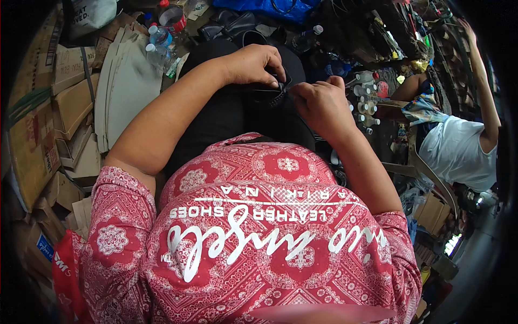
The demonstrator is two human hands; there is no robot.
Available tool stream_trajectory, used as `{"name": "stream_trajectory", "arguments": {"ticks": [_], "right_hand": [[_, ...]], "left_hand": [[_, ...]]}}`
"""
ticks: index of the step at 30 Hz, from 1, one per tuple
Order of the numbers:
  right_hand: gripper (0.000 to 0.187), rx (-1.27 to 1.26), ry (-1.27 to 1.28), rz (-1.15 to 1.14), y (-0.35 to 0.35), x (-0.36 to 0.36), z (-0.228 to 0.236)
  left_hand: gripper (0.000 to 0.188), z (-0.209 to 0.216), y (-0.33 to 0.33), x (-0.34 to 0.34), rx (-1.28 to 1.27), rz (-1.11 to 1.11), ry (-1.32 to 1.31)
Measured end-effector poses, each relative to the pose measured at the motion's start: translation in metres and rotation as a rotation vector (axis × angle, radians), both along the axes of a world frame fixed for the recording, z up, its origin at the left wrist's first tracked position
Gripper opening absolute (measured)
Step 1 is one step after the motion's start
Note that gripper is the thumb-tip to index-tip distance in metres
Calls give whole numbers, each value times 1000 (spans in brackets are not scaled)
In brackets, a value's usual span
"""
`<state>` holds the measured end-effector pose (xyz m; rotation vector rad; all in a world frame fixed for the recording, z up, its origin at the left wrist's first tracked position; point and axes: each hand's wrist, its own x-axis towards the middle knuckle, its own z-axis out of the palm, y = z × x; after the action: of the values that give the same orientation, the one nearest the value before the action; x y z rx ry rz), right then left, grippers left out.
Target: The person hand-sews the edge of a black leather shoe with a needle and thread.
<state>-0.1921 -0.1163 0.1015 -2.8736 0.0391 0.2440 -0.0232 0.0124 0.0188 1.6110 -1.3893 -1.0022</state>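
Observation:
Over my lap, my left hand (256, 66) is closed on a small black piece (265, 97) with a ridged lower edge, its thumb and fingers pinching the upper rim. The piece looks like part of a shoe, but dark cloth behind it hides its outline. My right hand (325, 103) is just to the right, fingers curled and pinched together by the piece's right end. Whatever lies in that pinch is too small or hidden to make out. Black trousers (210, 59) cover my legs beneath both hands.
Stacked cardboard boxes (73, 102) and pale sheets (127, 86) stand on the left. Plastic bottles (159, 38) are at the upper left, and several small bottles (368, 100) stand on the right. A blue bag (288, 9) lies ahead. Another person in a white shirt (458, 151) is at far right.

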Motion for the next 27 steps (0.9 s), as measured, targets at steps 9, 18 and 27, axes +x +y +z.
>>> {"name": "stream_trajectory", "arguments": {"ticks": [9, 18, 27], "right_hand": [[17, 459, 68, -105, -36, 3, -34], [16, 857, 77, -253, -24, 5, -59], [28, 487, -8, -81, -28, -18, -29]], "left_hand": [[25, 2, 0, 1, 15, -10, -21], [25, -3, -7, 4, 26, -36, -39], [41, 21, 43, -10, -148, 248, -281]]}}
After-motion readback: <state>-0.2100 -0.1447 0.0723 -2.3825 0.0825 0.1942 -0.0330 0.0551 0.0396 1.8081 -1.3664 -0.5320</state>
